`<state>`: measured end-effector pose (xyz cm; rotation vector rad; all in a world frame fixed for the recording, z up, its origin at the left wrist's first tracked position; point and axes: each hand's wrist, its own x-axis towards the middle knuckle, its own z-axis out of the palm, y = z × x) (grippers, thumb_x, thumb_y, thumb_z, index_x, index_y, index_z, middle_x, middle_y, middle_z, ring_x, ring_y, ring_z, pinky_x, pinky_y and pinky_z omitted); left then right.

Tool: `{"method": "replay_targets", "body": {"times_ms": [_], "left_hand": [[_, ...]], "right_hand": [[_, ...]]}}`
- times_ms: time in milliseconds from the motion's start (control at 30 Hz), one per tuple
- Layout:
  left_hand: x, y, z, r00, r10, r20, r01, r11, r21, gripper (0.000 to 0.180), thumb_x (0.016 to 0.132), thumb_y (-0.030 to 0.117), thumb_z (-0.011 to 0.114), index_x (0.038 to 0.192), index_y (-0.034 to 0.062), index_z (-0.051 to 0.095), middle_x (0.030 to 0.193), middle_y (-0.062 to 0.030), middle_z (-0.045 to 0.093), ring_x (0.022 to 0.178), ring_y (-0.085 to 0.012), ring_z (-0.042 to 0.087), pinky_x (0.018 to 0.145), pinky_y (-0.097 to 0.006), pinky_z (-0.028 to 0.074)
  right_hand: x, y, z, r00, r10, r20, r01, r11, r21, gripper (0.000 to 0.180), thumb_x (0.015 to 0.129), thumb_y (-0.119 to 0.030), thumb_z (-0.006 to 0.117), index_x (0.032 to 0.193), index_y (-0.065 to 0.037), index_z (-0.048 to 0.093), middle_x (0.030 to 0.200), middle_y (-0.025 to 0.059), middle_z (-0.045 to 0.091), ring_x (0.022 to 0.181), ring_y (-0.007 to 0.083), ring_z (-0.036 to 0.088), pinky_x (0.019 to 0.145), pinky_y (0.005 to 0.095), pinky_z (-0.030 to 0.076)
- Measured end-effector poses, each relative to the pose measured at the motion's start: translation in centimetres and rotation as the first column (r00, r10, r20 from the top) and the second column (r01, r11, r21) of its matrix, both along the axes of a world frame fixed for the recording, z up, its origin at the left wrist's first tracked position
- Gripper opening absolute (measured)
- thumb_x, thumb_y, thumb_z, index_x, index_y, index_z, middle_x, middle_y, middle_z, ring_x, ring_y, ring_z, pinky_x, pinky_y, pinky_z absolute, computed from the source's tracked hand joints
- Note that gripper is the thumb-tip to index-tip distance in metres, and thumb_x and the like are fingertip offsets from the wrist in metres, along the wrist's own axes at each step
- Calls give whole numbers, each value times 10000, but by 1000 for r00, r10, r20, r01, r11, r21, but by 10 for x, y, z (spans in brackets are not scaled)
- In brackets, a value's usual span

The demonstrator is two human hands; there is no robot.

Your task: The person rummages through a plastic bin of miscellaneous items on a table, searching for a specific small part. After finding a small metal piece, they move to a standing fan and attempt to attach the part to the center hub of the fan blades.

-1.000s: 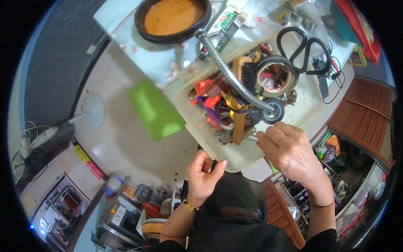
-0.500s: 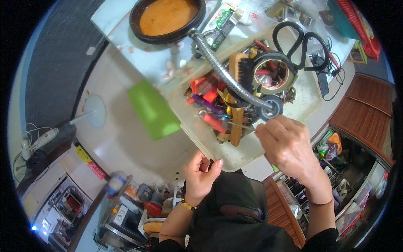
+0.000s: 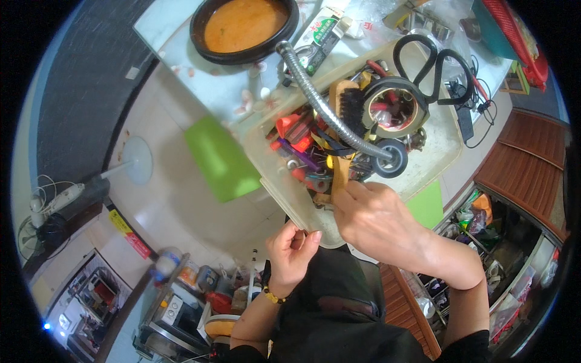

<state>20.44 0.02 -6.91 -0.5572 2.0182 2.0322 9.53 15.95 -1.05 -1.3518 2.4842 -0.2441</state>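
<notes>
A translucent plastic bin (image 3: 445, 144) full of tools and odds and ends sits tilted at the table's near edge. At its near left corner my left hand (image 3: 289, 251) is closed, thumb and curled fingers at the rim. My right hand (image 3: 378, 215) reaches in low with bent fingers, covering the lower end of a brush's wooden handle (image 3: 341, 172); what its fingertips grip is hidden. Beside it lie a small dark tape roll (image 3: 392, 158) and a flexible metal hose (image 3: 330, 109). Further back are a larger tape roll (image 3: 417, 100) and black-handled scissors (image 3: 431, 63).
On the table stand a dark bowl of orange soup (image 3: 245, 27) and a carton-like box (image 3: 324, 36). Black cables (image 3: 484, 106) hang at the right. A green stool (image 3: 221, 158) stands on the floor at left, and an open drawer (image 3: 502, 242) is at lower right.
My right hand has moved left and slightly down, from near the small tape roll and a thin metal shaft to the brush handle's lower end. My left hand stays at the rim.
</notes>
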Motion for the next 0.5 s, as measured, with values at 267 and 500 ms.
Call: {"method": "replay_targets", "body": {"times_ms": [267, 500], "left_hand": [[2, -2, -2, 1000, 0, -22, 0, 1000, 3, 124, 830, 91, 681, 923, 20, 638, 589, 64, 412, 529, -17, 301, 483, -199, 245], [2, -3, -4, 1000, 4, 6, -4, 1000, 30, 160, 814, 89, 696, 941, 9, 641, 609, 60, 452, 534, -14, 307, 486, -191, 257]], "right_hand": [[-11, 4, -3, 990, 139, -25, -138, 990, 30, 82, 608, -111, 618, 625, -42, 660, 696, 49, 551, 716, 183, 574, 584, 298, 477], [-18, 47, 20, 994, -109, -1, 108, 981, -162, 140, 586, -59, 625, 703, 17, 615, 717, 80, 556, 680, 213, 595, 541, 328, 503]]}}
